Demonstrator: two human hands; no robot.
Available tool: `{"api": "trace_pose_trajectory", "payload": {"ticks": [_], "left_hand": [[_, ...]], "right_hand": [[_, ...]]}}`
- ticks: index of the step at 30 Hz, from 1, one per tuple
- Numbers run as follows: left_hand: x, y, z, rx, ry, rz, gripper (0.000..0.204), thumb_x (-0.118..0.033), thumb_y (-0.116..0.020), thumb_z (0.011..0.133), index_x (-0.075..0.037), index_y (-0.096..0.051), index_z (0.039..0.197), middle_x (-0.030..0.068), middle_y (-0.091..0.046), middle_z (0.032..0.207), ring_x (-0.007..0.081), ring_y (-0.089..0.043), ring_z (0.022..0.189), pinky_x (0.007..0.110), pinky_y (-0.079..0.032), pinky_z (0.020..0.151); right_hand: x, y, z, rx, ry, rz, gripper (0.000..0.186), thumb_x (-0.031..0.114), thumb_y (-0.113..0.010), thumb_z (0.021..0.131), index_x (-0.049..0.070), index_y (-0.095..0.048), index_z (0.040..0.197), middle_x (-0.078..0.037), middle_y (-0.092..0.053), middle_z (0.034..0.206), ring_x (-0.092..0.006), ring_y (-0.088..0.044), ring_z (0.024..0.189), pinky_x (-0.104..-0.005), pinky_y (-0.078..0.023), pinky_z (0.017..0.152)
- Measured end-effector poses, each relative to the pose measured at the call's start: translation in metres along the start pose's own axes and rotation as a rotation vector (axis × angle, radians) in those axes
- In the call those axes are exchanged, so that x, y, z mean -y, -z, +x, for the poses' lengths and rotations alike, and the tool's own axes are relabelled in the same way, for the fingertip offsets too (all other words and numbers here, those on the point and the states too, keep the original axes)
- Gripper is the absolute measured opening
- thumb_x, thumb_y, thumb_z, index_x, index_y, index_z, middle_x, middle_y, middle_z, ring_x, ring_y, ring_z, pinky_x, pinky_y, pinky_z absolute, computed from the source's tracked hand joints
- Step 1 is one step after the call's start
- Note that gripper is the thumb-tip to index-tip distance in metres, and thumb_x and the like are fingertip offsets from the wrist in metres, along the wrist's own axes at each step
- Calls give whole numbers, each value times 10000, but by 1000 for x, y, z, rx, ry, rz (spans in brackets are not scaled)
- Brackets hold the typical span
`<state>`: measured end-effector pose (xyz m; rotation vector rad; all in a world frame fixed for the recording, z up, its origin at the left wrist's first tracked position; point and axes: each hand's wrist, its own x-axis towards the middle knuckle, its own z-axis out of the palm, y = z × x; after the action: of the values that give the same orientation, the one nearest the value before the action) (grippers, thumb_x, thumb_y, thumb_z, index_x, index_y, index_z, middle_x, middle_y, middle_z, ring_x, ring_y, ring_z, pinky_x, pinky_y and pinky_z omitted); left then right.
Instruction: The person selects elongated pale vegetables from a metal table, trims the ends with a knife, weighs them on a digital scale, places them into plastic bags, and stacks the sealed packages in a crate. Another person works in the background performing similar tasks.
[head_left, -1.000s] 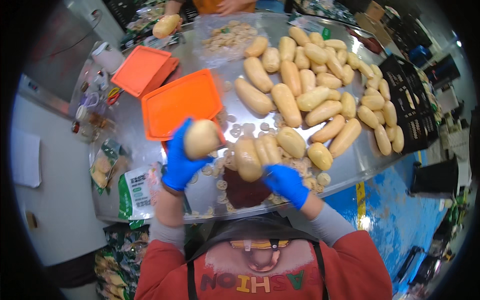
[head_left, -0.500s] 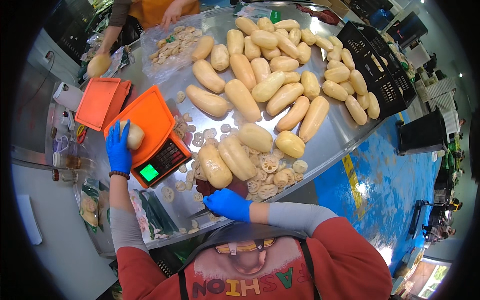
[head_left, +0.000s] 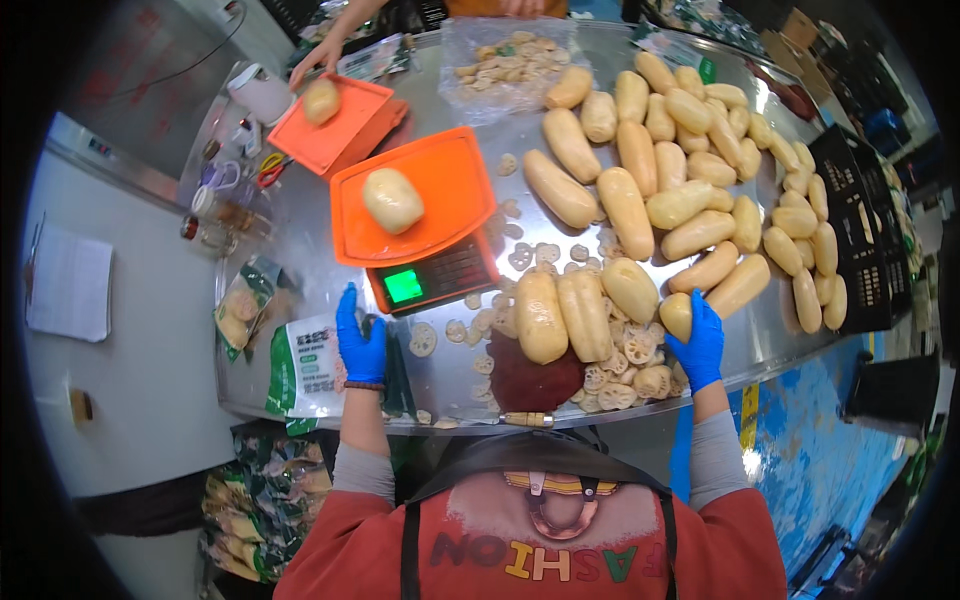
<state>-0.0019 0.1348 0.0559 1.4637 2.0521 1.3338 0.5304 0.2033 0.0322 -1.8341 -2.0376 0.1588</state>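
Observation:
My left hand (head_left: 362, 338), in a blue glove, is open beside the green-lit scale (head_left: 430, 278). A peeled lotus root (head_left: 393, 200) rests on that scale's orange pan (head_left: 453, 170). My right hand (head_left: 697, 345), also blue-gloved, grips a short, round lotus root (head_left: 676, 316) at the table's front right. Between my hands, thick lotus roots (head_left: 542, 316) lie over slices (head_left: 634, 352) and a dark red board (head_left: 518, 380). A wooden handle (head_left: 527, 419) lies at the front edge. A green-and-white package (head_left: 305, 365) lies beside my left hand.
Many whole roots (head_left: 637, 165) cover the right of the steel table (head_left: 260, 300), beside a black crate (head_left: 860, 250). Across it are a co-worker's hand (head_left: 318, 60), a second orange scale (head_left: 355, 130) holding a root and a bag of slices (head_left: 505, 65). Jars (head_left: 210, 205) line the left.
My left hand has let go of the root on the pan and moved down off the scale. My right hand has moved right onto the round root. The co-worker's root now rests on the other scale.

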Motion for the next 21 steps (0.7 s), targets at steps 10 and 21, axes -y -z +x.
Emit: {"api": "trace_pose_trajectory", "payload": {"ticks": [10,21], "left_hand": [[-19,2,-91,447,-192,218,429,-187,-686,723,-81,-598,1130,139,-623,1020,314,-587,934,378,-474,799],[-74,-78,-144,936,-425,335,320,-236,-654,704,-166,-640,1016,105,-599,845,312,-586,771,415,-473,649]], "right_hand": [[31,22,10,-6,-337,957,663,125,-695,708,-3,-409,1293,-144,-540,1180,-270,-533,1080,-369,-436,905],[142,51,50,553,-225,2154,807,276,-682,731,31,-265,1377,-138,-382,1360,-305,-389,1246,-440,-313,1049]]}}
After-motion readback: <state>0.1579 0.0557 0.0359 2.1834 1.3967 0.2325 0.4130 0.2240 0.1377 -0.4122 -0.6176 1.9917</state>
